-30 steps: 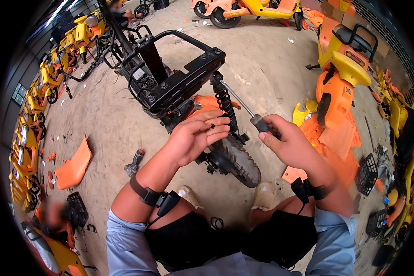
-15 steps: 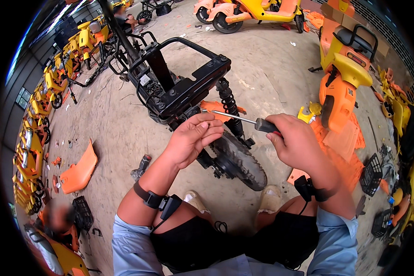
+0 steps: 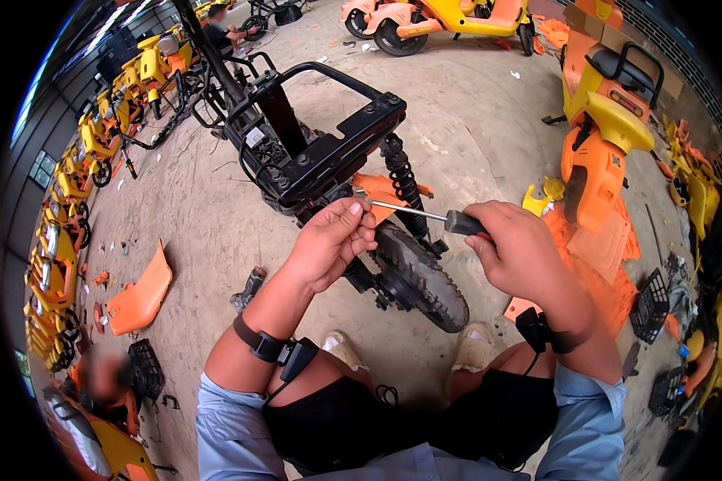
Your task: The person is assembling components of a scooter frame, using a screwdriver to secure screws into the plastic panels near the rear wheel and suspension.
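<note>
Floor: bare grey concrete floor fills the frame, littered with small scraps.
Frame: stripped black metal scooter frame, centre and upper centre, its flat rear rack facing the camera.
Parked scooters: row of yellow and orange scooters along the left edge; one yellow and orange scooter with a black seat at upper right.
Wheel: black knobbly rubber rear tyre, centre, just below the rack.
Panels: curved orange plastic body panel lying at centre left; flat orange plastic panels on the floor at right.
Shock absorber: black coiled spring strut running from the rack's right corner down toward the wheel.
Left hand: fingers curled, fingertips pinched at the tip of the screwdriver under the rack's edge; black strap on the wrist.
Right hand: clenched around the screwdriver handle, right of centre.
Screwdriver: long steel-shafted screwdriver with a black and red handle, centre, lying nearly level between the two hands, tip toward the frame.
</note>
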The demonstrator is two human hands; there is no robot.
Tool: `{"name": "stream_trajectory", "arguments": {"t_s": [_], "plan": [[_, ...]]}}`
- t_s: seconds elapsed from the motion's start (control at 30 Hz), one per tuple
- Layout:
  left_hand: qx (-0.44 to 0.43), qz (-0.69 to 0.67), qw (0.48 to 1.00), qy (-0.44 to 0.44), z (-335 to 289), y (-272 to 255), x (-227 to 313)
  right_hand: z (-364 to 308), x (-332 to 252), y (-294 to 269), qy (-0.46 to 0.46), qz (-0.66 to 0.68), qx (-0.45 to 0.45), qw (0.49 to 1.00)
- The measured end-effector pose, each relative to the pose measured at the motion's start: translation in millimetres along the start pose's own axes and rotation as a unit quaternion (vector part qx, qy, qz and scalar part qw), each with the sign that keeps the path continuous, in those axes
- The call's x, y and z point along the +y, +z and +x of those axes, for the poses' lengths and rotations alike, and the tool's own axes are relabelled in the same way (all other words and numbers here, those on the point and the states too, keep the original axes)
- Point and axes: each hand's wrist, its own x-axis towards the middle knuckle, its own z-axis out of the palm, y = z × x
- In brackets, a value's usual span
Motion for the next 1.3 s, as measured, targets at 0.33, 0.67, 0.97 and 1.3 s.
{"name": "stream_trajectory", "arguments": {"t_s": [0.33,0.67,0.97,1.3], "plan": [[0.028,0.034,0.999,0.012,-0.2,7.1,1.9,-1.6,4.9,1.1,-0.020,-0.012,-0.002,1.000],[0.043,0.063,0.997,0.020,-0.6,6.4,3.2,-0.6,2.2,0.2,-0.037,-0.041,0.006,0.998],[0.061,0.113,0.991,0.019,0.1,2.7,3.2,1.3,-4.3,-2.3,-0.089,-0.082,0.066,0.990],[0.027,0.016,0.999,0.019,-1.6,1.6,9.3,2.3,1.7,2.4,-0.036,0.004,0.045,0.998]]}}
